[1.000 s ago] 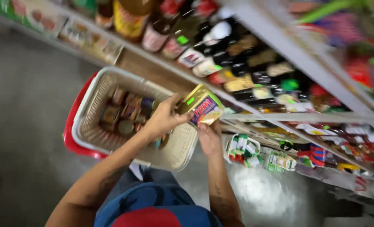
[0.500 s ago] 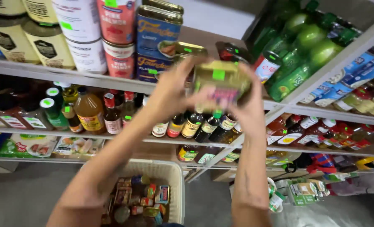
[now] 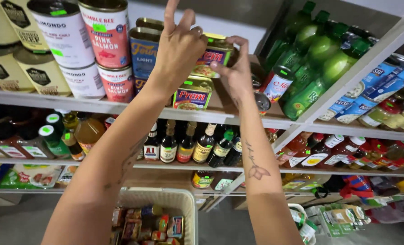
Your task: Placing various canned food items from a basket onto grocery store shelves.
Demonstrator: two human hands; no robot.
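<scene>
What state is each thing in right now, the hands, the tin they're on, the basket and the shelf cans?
Left hand: raised, fingers spread, touching the top tin.
Right hand: pinching the top tin's end.
Top tin: stacked on the lower tin.
Basket: holds packaged goods.
Round cans: upright, stacked two high.
</scene>
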